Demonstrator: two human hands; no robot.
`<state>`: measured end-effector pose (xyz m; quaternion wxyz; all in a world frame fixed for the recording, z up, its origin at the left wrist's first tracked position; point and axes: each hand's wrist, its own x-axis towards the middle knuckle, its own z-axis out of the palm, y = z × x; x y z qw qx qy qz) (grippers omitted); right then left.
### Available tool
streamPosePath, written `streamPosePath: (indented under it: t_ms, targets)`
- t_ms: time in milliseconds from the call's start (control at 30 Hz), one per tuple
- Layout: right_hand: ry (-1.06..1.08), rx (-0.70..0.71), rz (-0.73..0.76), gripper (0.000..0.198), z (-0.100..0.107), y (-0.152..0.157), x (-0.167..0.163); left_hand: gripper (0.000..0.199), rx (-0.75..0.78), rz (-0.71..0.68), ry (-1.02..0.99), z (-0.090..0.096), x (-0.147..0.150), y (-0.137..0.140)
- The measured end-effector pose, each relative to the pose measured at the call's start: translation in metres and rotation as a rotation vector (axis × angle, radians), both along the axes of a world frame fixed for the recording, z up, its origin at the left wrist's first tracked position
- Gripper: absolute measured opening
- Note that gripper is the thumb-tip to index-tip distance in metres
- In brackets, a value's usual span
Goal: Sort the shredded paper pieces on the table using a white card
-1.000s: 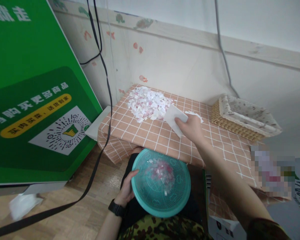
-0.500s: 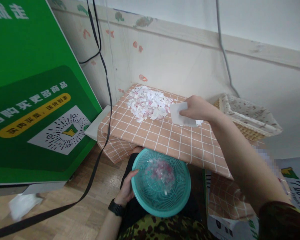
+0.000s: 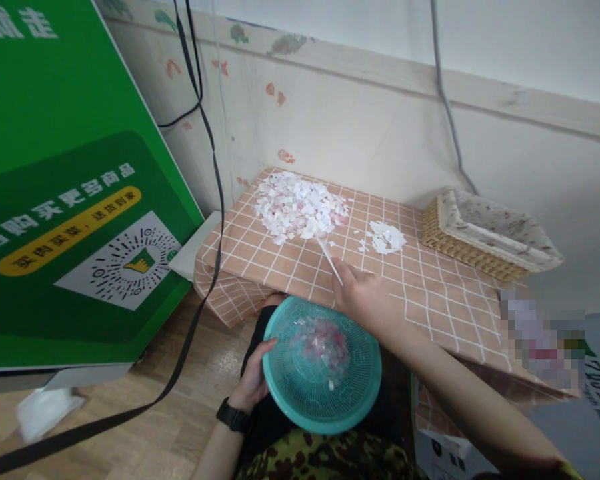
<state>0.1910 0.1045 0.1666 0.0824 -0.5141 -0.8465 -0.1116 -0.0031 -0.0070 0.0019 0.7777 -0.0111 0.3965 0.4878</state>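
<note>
My left hand (image 3: 254, 373) grips the left rim of a round teal plastic basket (image 3: 325, 415), which rests on my lap under the table edge. Pink and white paper bits (image 3: 325, 343) lie in its bottom. Over the table's front edge, my right hand (image 3: 360, 290) holds a thin white card (image 3: 329, 260), seen nearly edge-on. The card's far end is close to a large pile of white and pink paper scraps (image 3: 300, 203); whether it touches them I cannot tell. A smaller heap of white scraps (image 3: 386, 237) lies to the right.
A checked brown cloth (image 3: 290, 267) covers the table against the wall. A cloth-lined wicker basket (image 3: 475, 247) stands at its right end. On the left are a large green sign (image 3: 80, 133) and a hanging black strap (image 3: 215, 267). A white bag-like thing (image 3: 47, 410) lies on the floor.
My right hand has moved left and toward me with the card, which has turned from flat-on to edge-on. The small heap of scraps now shows fully. My left hand and the basket stay put.
</note>
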Motion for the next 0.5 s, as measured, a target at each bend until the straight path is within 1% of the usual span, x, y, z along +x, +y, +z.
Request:
streamPosePath:
  t_ms: [100,200,300,367,500]
  targets:
    - [-0.093,0.026,0.022,0.044,-0.008,-0.001,-0.001,0.015,-0.023,0.008,0.017,0.000,0.000,0.000]
    - [-0.118,0.038,-0.015,0.045,-0.011,0.007,0.000,0.016,-0.030,-0.004,0.025,-0.001,0.000,0.000]
    - [-0.103,0.044,-0.129,0.043,-0.012,0.017,0.007,0.015,-0.015,-0.006,0.026,-0.001,0.000,0.000]
    - [-0.067,0.054,-0.223,0.042,-0.012,0.023,0.018,0.016,0.000,-0.012,0.023,-0.002,0.000,0.000]
    - [0.083,0.122,-0.408,0.037,-0.007,0.032,0.043,0.019,0.007,-0.035,0.015,-0.003,0.000,-0.001]
